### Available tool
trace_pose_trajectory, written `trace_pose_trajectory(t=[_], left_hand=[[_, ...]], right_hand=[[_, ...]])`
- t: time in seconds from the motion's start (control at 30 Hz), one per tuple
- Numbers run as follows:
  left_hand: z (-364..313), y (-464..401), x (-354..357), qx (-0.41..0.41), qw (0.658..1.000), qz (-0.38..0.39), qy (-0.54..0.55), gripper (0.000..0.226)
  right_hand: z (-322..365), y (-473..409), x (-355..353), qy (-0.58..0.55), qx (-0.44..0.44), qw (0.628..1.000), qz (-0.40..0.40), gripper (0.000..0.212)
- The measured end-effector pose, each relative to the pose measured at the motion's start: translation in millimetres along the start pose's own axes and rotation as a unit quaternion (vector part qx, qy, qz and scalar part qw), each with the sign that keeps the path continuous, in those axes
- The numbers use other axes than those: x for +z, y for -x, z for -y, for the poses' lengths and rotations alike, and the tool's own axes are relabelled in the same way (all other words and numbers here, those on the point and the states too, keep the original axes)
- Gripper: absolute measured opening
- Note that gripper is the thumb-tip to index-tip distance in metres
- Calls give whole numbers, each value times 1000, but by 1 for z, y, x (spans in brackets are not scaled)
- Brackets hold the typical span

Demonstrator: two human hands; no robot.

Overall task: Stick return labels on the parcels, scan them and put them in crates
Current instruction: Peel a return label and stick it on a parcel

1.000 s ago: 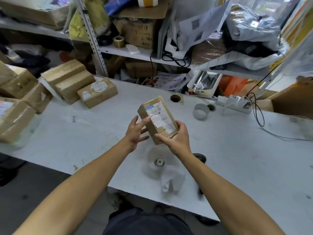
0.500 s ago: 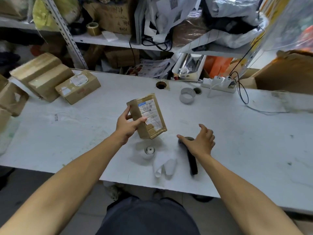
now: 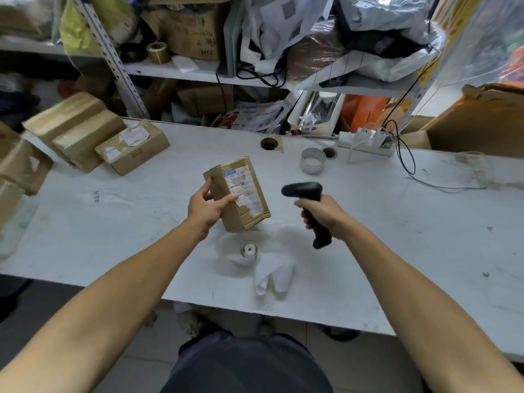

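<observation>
Above the middle of the white table (image 3: 397,236), a small cardboard parcel (image 3: 241,205) is held up, tilted, clear of the surface. It is gripped by the left hand (image 3: 205,207), with the thumb on the near side and the fingers curled over its upper edge. The labels (image 3: 243,188) on its top face are turned toward 3 o'clock, where the scanner (image 3: 310,207) is. The scanner is held by the right hand (image 3: 323,212), whose fingers are closed around the black handle; its head is pointed toward 9 o'clock, at the parcel, and the two are near but apart.

The step in hand is judged to be the scanning, since the label appears to be already stuck on. For the next move, the scanner head must be aimed squarely at the barcode, and the parcel must be kept steady. Whether the trigger is pressed cannot be told.

A label roll (image 3: 249,251) is seen on the table at 6 o'clock from the parcel. More boxes (image 3: 85,137) are stacked at 10 o'clock. No crate can be identified with certainty.
</observation>
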State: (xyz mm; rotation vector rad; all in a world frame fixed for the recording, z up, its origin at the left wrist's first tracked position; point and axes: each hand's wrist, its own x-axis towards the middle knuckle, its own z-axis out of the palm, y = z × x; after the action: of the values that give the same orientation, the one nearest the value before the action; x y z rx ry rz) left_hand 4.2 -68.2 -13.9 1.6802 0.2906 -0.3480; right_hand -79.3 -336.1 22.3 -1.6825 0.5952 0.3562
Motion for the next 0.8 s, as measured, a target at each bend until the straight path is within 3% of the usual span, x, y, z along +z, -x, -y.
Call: trace_pose_trajectory(t=[0.1, 0.27, 0.57, 0.8], left_hand=[[-3, 1, -5, -16, 999, -6, 30, 91], [-6, 3, -12, -31, 998, -18, 58, 88], [-4, 2, -20, -47, 995, -34, 76, 86], [1, -1, -24, -61, 994, -45, 85, 89]], right_hand=[[47, 11, -6, 12, -62, 997, 53, 17], [87, 27, -18, 43, -83, 992, 79, 16], [98, 40, -19, 65, -89, 988, 110, 13], [98, 42, -21, 57, -103, 987, 110, 24]])
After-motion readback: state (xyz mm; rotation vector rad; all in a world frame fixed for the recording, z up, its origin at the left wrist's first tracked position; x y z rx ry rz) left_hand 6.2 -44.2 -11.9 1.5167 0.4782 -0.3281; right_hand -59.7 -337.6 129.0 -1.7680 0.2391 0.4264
